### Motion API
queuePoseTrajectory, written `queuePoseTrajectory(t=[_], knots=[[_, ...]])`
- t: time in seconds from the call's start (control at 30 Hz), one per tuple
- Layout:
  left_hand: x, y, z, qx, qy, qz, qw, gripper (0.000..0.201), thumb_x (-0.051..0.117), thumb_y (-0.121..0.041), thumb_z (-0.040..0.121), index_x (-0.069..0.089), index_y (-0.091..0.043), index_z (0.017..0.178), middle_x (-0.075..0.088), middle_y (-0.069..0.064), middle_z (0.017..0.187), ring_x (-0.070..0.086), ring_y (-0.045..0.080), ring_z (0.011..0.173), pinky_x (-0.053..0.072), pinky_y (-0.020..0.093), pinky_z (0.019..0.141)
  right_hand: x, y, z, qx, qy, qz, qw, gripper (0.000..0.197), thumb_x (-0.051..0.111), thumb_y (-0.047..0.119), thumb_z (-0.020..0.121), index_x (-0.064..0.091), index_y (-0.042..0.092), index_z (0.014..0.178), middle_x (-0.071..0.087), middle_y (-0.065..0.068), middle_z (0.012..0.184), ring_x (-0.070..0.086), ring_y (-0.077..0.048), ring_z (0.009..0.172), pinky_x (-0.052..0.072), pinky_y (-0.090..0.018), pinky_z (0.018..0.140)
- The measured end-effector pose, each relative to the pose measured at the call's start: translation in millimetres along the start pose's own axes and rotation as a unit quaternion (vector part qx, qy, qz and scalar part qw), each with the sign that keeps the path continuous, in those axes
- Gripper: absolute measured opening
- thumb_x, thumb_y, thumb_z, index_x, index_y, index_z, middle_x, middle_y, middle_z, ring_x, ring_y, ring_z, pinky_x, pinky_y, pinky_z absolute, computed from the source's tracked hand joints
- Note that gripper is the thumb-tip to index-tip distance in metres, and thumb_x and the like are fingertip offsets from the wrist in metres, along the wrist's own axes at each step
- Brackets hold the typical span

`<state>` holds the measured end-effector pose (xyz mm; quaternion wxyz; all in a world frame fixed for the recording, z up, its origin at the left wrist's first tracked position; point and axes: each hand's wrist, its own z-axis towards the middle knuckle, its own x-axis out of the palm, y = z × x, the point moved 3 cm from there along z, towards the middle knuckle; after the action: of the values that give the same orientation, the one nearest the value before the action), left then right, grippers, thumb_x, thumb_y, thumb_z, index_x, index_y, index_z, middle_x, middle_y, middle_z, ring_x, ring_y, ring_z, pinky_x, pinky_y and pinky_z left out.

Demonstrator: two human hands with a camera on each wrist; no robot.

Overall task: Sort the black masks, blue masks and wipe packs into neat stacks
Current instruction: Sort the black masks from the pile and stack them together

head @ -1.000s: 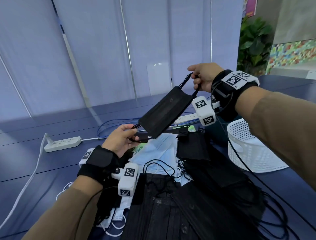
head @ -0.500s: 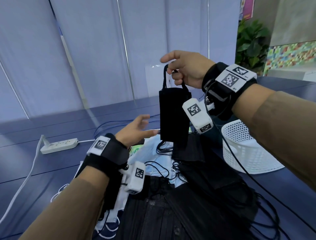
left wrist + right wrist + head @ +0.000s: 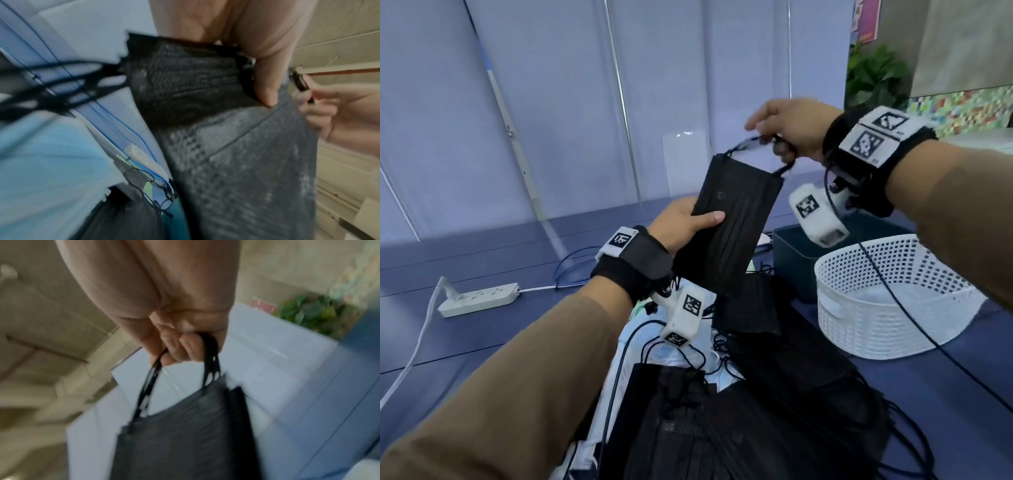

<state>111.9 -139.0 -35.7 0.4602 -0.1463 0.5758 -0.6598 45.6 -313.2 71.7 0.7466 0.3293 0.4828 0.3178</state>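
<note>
A black mask (image 3: pixel 732 226) hangs tilted in the air above the pile. My right hand (image 3: pixel 787 128) holds its upper ear loop (image 3: pixel 209 353), fingers curled round the cord. My left hand (image 3: pixel 685 222) grips the mask's left edge, thumb (image 3: pixel 265 81) across the front and fingers behind it. Below lies a heap of black masks (image 3: pixel 750 411) with tangled loops. Blue masks (image 3: pixel 671 353) show under and beside the heap, also in the left wrist view (image 3: pixel 51 170). A green corner that may be a wipe pack (image 3: pixel 148 188) peeks out near the cords.
A white perforated basket (image 3: pixel 887 301) stands at the right, with a dark teal bin (image 3: pixel 791 253) behind it. A white power strip (image 3: pixel 479 298) with its cord lies at the left on the blue table (image 3: pixel 465 342). Blue cables (image 3: pixel 571 263) run along the back.
The mask hung straight down from my right hand with the left hand open beside it. Now my left hand has taken hold of its side and the mask is tilted.
</note>
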Motion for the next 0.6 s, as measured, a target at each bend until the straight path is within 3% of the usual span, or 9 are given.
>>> queuePoseTrajectory(t=[0.03,0.1,0.17,0.23,0.3,0.33,0.4,0.5,0.6], knots=[[0.6,-2.8,5.8,0.0,0.014,0.034,0.999,0.017,0.06,-0.01,0.09,0.064,-0.006,0.106,0.067,0.007,0.1,0.064,0.015,0.086,0.05,0.025,0.085,0.9,-8.7,-1.3,0.015,0.034,-0.073,0.997,0.009,0.047,0.023,0.097,0.053,0.016,0.099,0.047,-0.003,0.077,0.038,-0.015,0.051,0.034,-0.022,0.044],[4.7,-10.5,20.2,-0.01,0.046,0.103,0.994,0.005,0.063,-0.014,0.088,0.066,-0.013,0.092,0.067,0.002,0.089,0.063,0.011,0.078,0.048,0.026,0.083,5.5,-25.9,-3.5,0.036,0.113,-0.197,0.973,0.032,0.054,0.045,0.09,0.052,0.018,0.108,0.057,-0.006,0.088,0.053,-0.024,0.065,0.043,-0.029,0.054],[12.9,-19.9,36.0,-0.016,0.084,0.174,0.981,0.008,0.064,-0.017,0.088,0.066,-0.011,0.092,0.066,0.002,0.087,0.06,0.007,0.073,0.047,0.016,0.075,8.5,-35.3,-6.0,0.032,0.15,-0.25,0.956,0.042,0.057,0.052,0.084,0.056,0.021,0.113,0.064,-0.007,0.102,0.061,-0.027,0.084,0.051,-0.033,0.068],[20.5,-27.2,52.8,-0.013,0.112,0.227,0.967,0.015,0.064,-0.022,0.089,0.065,-0.013,0.1,0.065,0.002,0.091,0.06,0.006,0.074,0.045,0.01,0.071,-0.2,-39.6,-2.6,0.012,0.101,-0.294,0.95,0.039,0.057,0.043,0.088,0.058,0.014,0.115,0.063,-0.007,0.107,0.058,-0.022,0.084,0.048,-0.023,0.071],[25.8,-29.5,67.9,-0.012,0.13,0.25,0.959,0.024,0.062,-0.026,0.09,0.064,-0.012,0.109,0.066,0.004,0.098,0.061,0.01,0.083,0.046,0.016,0.083,-21.5,-43.7,4.6,0.015,0.032,-0.34,0.94,0.039,0.054,0.034,0.093,0.056,0.005,0.119,0.059,-0.014,0.114,0.055,-0.026,0.089,0.044,-0.023,0.073],[28.9,-28.0,74.4,-0.014,0.137,0.249,0.959,0.025,0.061,-0.025,0.091,0.064,-0.011,0.112,0.067,0.005,0.099,0.062,0.011,0.084,0.047,0.021,0.086,-34.6,-48.1,9.0,0.029,0.006,-0.355,0.934,0.041,0.052,0.033,0.094,0.054,0.002,0.121,0.057,-0.018,0.12,0.055,-0.03,0.1,0.042,-0.027,0.081],[37.0,-20.3,85.0,-0.039,0.138,0.176,0.974,0.011,0.057,-0.015,0.093,0.063,-0.011,0.102,0.066,0.005,0.086,0.063,0.009,0.067,0.053,0.023,0.073,-62.6,-58.9,15.2,0.062,-0.028,-0.382,0.922,0.046,0.05,0.033,0.096,0.051,-0.003,0.124,0.053,-0.021,0.128,0.05,-0.034,0.114,0.038,-0.033,0.089],[58.1,-6.6,96.1,-0.09,0.103,0.032,0.99,0.013,0.046,0.001,0.096,0.055,-0.007,0.091,0.064,0.003,0.064,0.057,0.006,0.043,0.051,0.019,0.05,-98.9,-85.3,20.5,0.137,-0.045,-0.431,0.891,0.052,0.045,0.033,0.098,0.044,-0.007,0.131,0.047,-0.024,0.134,0.046,-0.037,0.122,0.037,-0.037,0.095],[90.1,2.8,109.3,-0.108,0.095,0.0,0.99,0.015,0.043,0.008,0.094,0.05,-0.003,0.088,0.066,0.001,0.051,0.057,0.006,0.039,0.049,0.017,0.043,-117.4,-118.8,22.7,0.196,-0.019,-0.479,0.856,0.054,0.041,0.033,0.099,0.04,-0.009,0.133,0.044,-0.024,0.137,0.045,-0.036,0.124,0.037,-0.036,0.095]])
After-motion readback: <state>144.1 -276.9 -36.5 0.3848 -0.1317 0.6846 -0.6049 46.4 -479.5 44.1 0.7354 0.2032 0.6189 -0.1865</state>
